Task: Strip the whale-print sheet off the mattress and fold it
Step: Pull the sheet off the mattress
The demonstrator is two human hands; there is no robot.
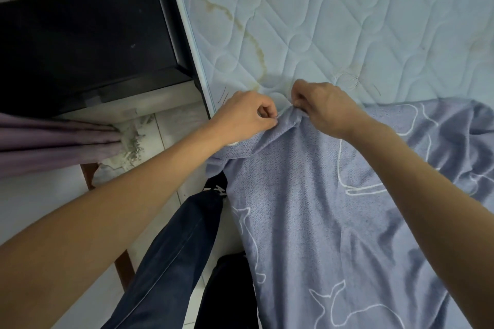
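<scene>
The blue whale-print sheet [307, 208] with white whale outlines lies bunched over the near part of the pale quilted mattress [334, 21], whose far part is bare and stained. My left hand [246, 113] pinches the sheet's top edge near the mattress's left side. My right hand [323, 107] grips the same edge a little to the right, fingers curled into the cloth. The two hands are close together, with a small ridge of fabric raised between them.
A dark cabinet [88, 48] stands left of the mattress. Purple curtain fabric [53, 144] hangs at the left over a light tiled floor [160, 131]. My legs in dark trousers [184, 248] stand against the bed's side.
</scene>
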